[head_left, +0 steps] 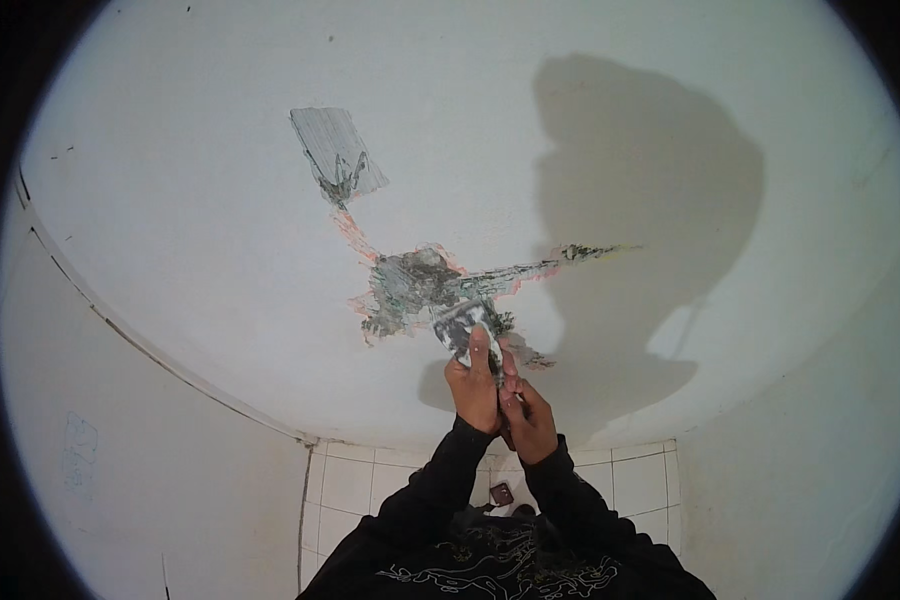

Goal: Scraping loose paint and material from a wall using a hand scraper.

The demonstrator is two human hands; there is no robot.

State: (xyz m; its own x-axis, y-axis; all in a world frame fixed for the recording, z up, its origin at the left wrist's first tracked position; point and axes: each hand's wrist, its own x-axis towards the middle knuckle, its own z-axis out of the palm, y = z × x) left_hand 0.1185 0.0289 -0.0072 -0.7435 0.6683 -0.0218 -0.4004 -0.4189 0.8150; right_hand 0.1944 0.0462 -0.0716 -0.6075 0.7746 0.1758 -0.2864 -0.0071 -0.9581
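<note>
A putty knife (454,327), its broad blade smeared white and grey, is held up against the white wall (220,230). My left hand (477,396) is closed on it, the thumb lying along the blade. Close beside it, my right hand (533,424) is closed at the lower end of the tool, where the handle is mostly hidden by fingers. Just above the blade is a rough grey patch (408,285) with dark, broken edges and pinkish traces. A scraped streak (515,276) runs from it to the right.
Up and to the left, a ridged grey patch (332,145) joins the main patch by a thin pinkish line. My shadow (650,180) covers the wall's right part. White floor tiles (346,484) and a small dark reddish object (501,494) lie below. A dark-edged seam (160,360) curves along the left.
</note>
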